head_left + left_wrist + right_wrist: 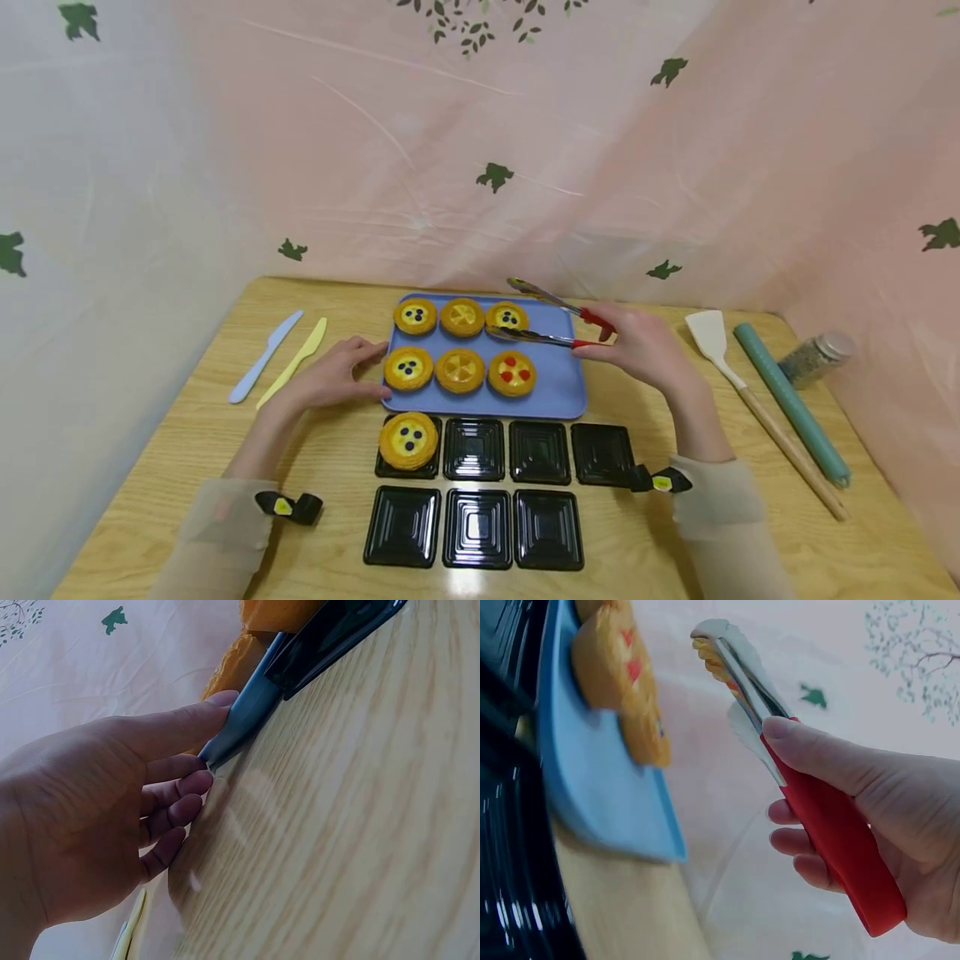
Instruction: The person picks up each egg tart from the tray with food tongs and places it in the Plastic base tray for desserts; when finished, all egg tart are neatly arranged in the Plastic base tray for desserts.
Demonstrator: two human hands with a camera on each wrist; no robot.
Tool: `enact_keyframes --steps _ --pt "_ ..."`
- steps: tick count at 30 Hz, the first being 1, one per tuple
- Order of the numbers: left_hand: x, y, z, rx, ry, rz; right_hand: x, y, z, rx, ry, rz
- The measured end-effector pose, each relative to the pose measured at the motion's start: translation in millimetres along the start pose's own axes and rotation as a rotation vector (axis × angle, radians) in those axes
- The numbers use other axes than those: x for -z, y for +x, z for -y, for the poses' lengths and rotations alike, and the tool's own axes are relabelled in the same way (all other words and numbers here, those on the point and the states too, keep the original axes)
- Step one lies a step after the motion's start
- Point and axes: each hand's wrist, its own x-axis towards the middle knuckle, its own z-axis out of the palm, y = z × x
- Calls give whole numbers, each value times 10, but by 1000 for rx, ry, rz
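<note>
A blue tray (558, 383) carries six tarts in two rows. My left hand (341, 375) lies at its left edge, and in the left wrist view the thumb and fingertips of that hand (176, 769) pinch the tray's rim (247, 720). My right hand (633, 346) grips red-handled metal tongs (540, 337), whose arms stand apart around the back right blueberry tart (507, 317). The right wrist view shows the right hand (802, 754) wrapped round the tongs' handle (832, 825), with the tray (592, 795) and a red-topped tart (622, 682) beside it. Another tart (408, 440) sits in a black container.
Several empty black containers (473, 448) stand in two rows in front of the tray. A blue knife (265, 357) and a yellow knife (294, 362) lie at the left. At the right are a white spatula (712, 337), a teal roll (787, 400) and a jar (813, 358).
</note>
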Motion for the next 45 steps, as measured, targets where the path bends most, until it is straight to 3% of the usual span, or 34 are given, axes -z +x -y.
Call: enact_keyframes --steps 12,30,38,45 --pt "-10 -11 -7 -14 -3 -5 -154 97 -236 -68 -26 84" --pt "-8 -8 14 8 -7 4 -226 127 -223 -50 33 70" --pt "-11 4 21 -1 -3 4 -251 145 -222 -122 55 78" --pt "0 1 7 10 -4 7 -268 146 -208 -127 41 95"
